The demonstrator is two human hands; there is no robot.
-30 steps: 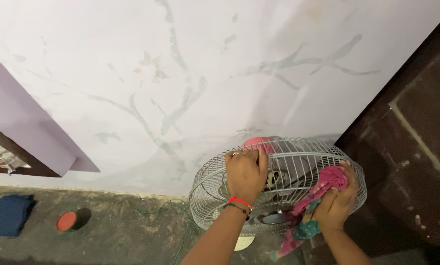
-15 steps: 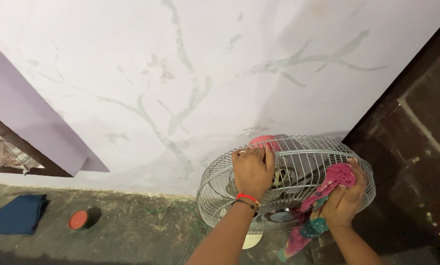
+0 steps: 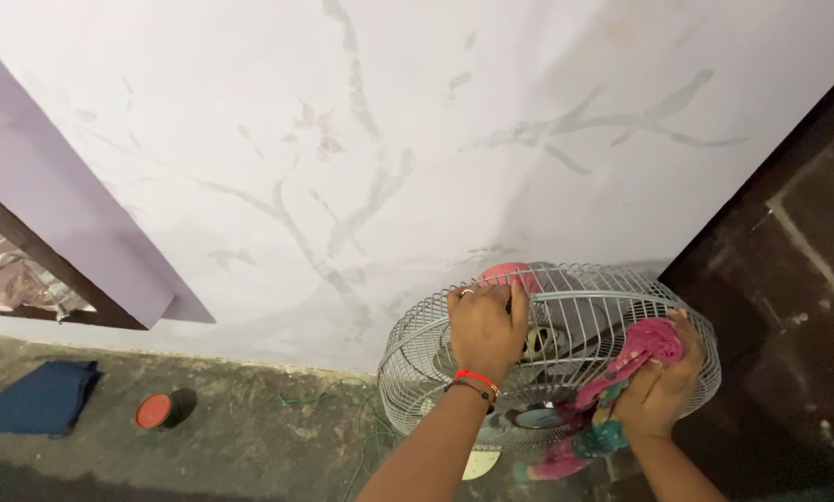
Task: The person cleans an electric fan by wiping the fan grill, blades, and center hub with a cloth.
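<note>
Left hand [image 3: 483, 327]: fingers curled over round grey wire fan guard [image 3: 417, 358], gripping it.
Right hand [image 3: 657, 390]: closed on pink patterned cloth [image 3: 648, 346], pressed against guard's right rim.
Progress: wiping midway; left side untouched.

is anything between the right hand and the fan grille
Only the pink cloth: the right hand presses it against the fan grille. The left hand grips the wires directly.

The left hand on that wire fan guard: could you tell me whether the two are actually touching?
Touching. In the head view, the left hand lies flat on the fan guard, its fingers curled over the wires at the top.
</note>
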